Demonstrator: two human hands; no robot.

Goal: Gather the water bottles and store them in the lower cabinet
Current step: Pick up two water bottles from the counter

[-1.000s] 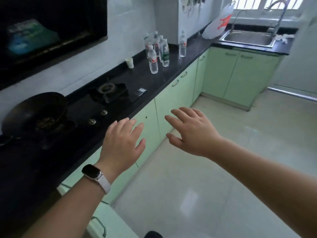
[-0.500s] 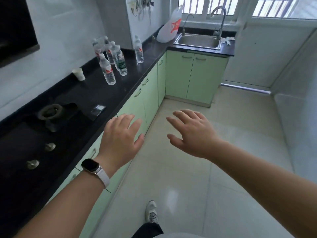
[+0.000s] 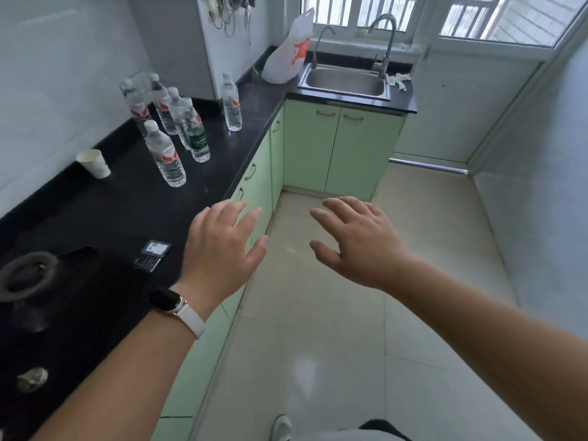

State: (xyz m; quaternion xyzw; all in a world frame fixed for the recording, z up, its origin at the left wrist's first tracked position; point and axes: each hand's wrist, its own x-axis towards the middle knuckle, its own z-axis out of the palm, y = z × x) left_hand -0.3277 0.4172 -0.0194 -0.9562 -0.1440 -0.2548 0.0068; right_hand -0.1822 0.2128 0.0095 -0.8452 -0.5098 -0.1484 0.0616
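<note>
Several clear water bottles stand upright on the black countertop (image 3: pixel 127 205) at the left. The nearest bottle (image 3: pixel 165 154) has a red and white label, a green-labelled bottle (image 3: pixel 196 136) stands just behind it, and one bottle (image 3: pixel 231 103) stands apart near the corner. Pale green lower cabinets (image 3: pixel 257 176) with shut doors run under the counter. My left hand (image 3: pixel 222 249), with a watch on its wrist, hovers over the counter edge, fingers spread and empty. My right hand (image 3: pixel 356 240) is held out over the floor, fingers spread and empty too.
A paper cup (image 3: pixel 94 163) stands by the wall. A small dark box (image 3: pixel 152 255) lies beside the gas hob (image 3: pixel 28 275). A steel sink (image 3: pixel 345 81) with a tap and a white plastic bag (image 3: pixel 288 55) sit at the far end. Pale tiled floor lies ahead.
The view has moved forward along the counter and the bottles are nearer. The wok and range hood have dropped out of view. Both hands stay held out, open.
</note>
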